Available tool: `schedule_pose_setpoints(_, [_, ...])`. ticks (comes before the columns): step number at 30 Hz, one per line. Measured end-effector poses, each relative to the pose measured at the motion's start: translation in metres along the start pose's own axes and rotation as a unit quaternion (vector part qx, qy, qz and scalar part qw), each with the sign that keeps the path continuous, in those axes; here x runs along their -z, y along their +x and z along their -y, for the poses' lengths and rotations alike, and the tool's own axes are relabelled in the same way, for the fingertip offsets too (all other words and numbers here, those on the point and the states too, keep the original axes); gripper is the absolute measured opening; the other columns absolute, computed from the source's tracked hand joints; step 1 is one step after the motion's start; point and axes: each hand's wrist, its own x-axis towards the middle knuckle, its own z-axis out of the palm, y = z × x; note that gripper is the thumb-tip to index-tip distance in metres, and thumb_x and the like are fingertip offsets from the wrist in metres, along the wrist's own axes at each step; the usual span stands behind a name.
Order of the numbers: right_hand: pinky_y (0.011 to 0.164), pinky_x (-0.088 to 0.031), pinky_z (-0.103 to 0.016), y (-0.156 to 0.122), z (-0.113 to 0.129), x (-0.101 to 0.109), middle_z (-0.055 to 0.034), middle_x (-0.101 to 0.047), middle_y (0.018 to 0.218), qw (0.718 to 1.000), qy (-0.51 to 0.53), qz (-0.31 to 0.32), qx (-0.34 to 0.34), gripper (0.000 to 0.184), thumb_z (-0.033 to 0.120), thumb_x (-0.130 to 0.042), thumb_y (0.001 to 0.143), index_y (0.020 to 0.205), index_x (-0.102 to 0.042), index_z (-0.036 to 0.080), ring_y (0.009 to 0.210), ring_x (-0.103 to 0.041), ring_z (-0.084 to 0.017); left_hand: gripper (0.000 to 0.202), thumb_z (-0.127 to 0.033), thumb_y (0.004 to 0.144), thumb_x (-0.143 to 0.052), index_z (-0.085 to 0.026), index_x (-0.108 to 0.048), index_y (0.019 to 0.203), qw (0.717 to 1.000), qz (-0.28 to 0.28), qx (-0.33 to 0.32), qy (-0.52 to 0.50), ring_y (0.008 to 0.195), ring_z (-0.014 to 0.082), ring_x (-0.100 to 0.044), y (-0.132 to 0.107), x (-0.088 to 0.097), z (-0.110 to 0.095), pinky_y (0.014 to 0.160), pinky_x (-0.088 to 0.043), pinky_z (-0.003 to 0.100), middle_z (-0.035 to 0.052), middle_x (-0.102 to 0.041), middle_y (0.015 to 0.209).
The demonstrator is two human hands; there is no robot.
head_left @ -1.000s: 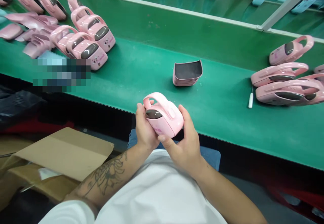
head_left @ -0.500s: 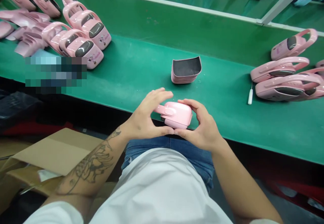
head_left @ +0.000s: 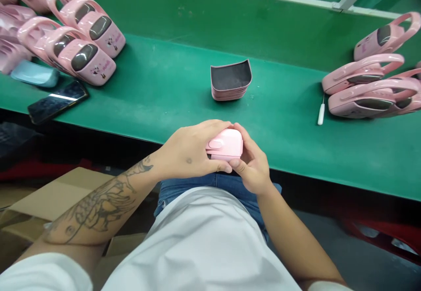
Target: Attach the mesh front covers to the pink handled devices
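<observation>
Both hands are closed around a small pink plastic housing with a handle (head_left: 226,144), at the front edge of the green bench. My left hand (head_left: 190,148) wraps its left side, fingers over the top and thumb low on the near face; it hides most of the handle. My right hand (head_left: 251,159) grips the right end, its thumb close to the left thumb. Beyond the hands stands a stack of curved pink pieces (head_left: 229,94) with a dark grey top face.
Finished-looking pink handled housings (head_left: 94,58) with dark windows stand at left, others (head_left: 365,98) at right beside a white-handled screwdriver (head_left: 321,113). A phone (head_left: 59,101) and a light blue part (head_left: 34,72) lie at left. An open cardboard box (head_left: 59,192) sits below the bench.
My left hand has closed from a spread grasp onto the housing, covering its handle. The view has shifted, and the phone and blue part now show clearly at left.
</observation>
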Motion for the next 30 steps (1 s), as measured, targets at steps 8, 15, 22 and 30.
schedule_pose_setpoints(8, [0.125,-0.044,-0.054,0.002,0.013,0.000,-0.0086,-0.056,0.160,0.999,0.037,-0.009,-0.030,0.073,0.046,-0.085,0.085,0.151,-0.059,0.026,0.148,-0.053,-0.035,0.078,-0.043,0.070,-0.094,-0.024,-0.067,0.141,0.994,-0.042,0.067,-0.078,0.133,0.0290,-0.066,-0.004,-0.012,-0.010,0.115,-0.052,0.039,0.0038,-0.071,0.143])
schedule_pose_setpoints(15, [0.125,-0.043,-0.054,0.005,0.006,0.012,-0.0089,-0.048,0.166,0.999,-0.018,0.035,-0.012,0.076,0.045,-0.076,0.094,0.161,-0.044,0.029,0.152,-0.049,-0.034,0.091,-0.046,0.070,-0.094,-0.026,-0.057,0.150,0.997,-0.003,0.011,-0.070,0.143,0.0339,-0.056,0.002,0.003,0.006,0.121,-0.048,0.047,0.0096,-0.060,0.155])
schedule_pose_setpoints(22, [0.126,-0.039,-0.058,-0.002,0.016,0.055,-0.0064,-0.056,0.159,0.984,-0.169,-0.020,0.058,0.050,0.033,-0.058,0.103,0.153,-0.056,0.032,0.149,-0.051,-0.032,0.098,-0.037,0.070,-0.094,-0.025,-0.047,0.155,0.975,-0.019,-0.012,-0.220,0.142,0.0341,-0.058,-0.005,-0.028,0.050,0.121,-0.048,0.050,0.0154,-0.055,0.156])
schedule_pose_setpoints(30, [0.127,-0.037,-0.060,-0.037,0.006,0.088,-0.0103,-0.053,0.161,0.961,-0.258,-0.092,0.030,0.060,0.026,-0.059,0.098,0.158,-0.048,0.028,0.150,-0.050,-0.033,0.105,-0.029,0.076,-0.089,-0.026,-0.031,0.164,0.979,-0.013,-0.046,-0.198,0.147,0.0311,-0.054,0.018,-0.065,0.032,0.127,-0.040,0.048,0.0142,-0.055,0.158])
